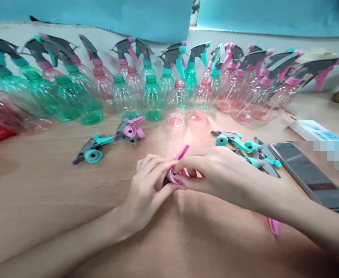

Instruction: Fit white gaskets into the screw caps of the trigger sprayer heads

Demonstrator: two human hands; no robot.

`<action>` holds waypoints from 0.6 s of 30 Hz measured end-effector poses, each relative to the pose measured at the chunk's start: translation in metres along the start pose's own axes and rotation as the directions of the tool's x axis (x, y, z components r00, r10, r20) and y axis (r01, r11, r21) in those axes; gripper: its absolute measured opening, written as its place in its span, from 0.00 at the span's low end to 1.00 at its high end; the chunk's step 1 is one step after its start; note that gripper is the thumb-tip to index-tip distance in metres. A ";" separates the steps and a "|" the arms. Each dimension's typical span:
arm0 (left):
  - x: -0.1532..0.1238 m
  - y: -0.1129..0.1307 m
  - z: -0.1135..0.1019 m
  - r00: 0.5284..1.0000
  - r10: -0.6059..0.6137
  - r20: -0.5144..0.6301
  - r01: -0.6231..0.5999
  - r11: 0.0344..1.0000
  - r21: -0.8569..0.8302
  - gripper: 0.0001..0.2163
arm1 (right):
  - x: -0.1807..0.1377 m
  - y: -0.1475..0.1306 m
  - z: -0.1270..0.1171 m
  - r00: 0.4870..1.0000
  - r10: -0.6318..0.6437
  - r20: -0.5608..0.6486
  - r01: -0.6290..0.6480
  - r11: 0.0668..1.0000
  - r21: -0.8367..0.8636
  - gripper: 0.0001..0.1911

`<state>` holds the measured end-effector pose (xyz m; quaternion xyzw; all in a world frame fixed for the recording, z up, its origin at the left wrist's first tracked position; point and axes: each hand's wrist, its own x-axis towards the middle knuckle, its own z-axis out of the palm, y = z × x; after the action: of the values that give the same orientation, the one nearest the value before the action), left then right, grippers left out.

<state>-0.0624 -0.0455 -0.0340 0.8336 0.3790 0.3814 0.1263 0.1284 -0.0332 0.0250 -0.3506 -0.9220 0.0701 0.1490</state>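
Observation:
Both hands meet over the wooden table [42,185] on one pink and grey spray trigger head [177,164]. My left hand [146,189] pinches its pink screw collar from the left. My right hand [216,173] grips it from the right, fingers closed round the body, and the pink lever sticks up between them. A pink piece [273,226] shows under my right forearm.
Several green and pink plastic spray bottles [152,96] stand in rows at the back, some capped with trigger heads. Loose trigger heads lie to the left [91,150], [130,131] and in a teal pile [250,148] on the right. A phone [308,173] lies at right.

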 end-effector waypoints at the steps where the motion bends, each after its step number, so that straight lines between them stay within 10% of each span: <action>1: 0.001 -0.001 0.000 1.000 -0.003 -0.009 0.003 1.000 -0.006 0.06 | 0.001 -0.001 0.002 1.000 0.012 -0.021 -0.012 1.000 -0.008 0.08; 18: 0.002 0.001 0.000 1.000 -0.022 -0.007 0.021 0.998 -0.063 0.06 | -0.005 -0.002 -0.016 0.993 -0.036 0.113 0.051 0.990 -0.129 0.08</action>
<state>-0.0609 -0.0449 -0.0322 0.8237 0.3760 0.3950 0.1553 0.1362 -0.0376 0.0389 -0.3349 -0.9388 0.0252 0.0761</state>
